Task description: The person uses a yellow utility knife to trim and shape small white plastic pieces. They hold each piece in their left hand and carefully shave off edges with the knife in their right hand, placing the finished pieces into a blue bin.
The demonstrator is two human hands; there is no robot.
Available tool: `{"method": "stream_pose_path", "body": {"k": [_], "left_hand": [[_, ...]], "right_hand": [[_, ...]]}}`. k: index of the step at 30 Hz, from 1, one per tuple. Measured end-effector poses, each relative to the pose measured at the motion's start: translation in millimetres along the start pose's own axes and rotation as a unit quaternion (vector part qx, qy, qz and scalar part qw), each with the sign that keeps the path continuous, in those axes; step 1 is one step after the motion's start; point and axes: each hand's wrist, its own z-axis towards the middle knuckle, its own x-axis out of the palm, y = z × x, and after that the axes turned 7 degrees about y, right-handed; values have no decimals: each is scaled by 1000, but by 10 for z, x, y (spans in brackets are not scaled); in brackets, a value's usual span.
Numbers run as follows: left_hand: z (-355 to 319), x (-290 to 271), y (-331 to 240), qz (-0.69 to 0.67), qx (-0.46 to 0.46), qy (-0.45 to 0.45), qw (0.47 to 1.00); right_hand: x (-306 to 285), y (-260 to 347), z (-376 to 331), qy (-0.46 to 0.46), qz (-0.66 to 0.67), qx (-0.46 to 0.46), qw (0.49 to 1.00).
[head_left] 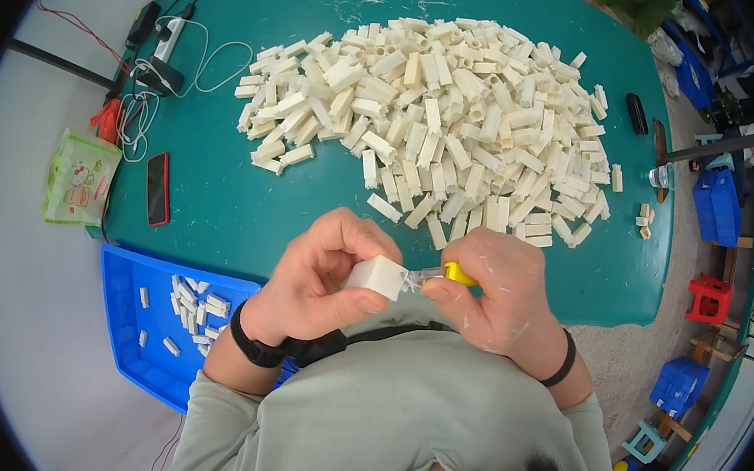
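Observation:
My left hand (324,271) is closed around a white plastic block (379,277), pinched between thumb and fingers with its square end facing me. In my right fist is a small knife-like tool with a yellow part (461,274) and a clear, narrow front. That front meets the block's right end, where thin white shreds show. White flecks stick to the right hand (502,287). Both hands are at the table's near edge, in front of my body. Just beyond them lies a big pile of cream-white hollow square tubes (441,120).
The green table (192,192) carries a red-edged phone (158,189), a power strip (170,38) with cables and a black case (636,114). A blue tray (130,339) with several white pieces sits at lower left. Stools (709,299) and blue bins (718,204) stand at right.

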Motion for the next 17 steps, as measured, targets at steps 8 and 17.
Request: {"method": "stream_pose_path", "body": {"k": [8,17], "left_hand": [[-24,87,-19,17,37,100,994],[31,-49,-66,166,8,0,986]], "right_hand": [[28,-110,-16,-49,-24,113,992],[-21,86,-77,22,198,173,964]]}}
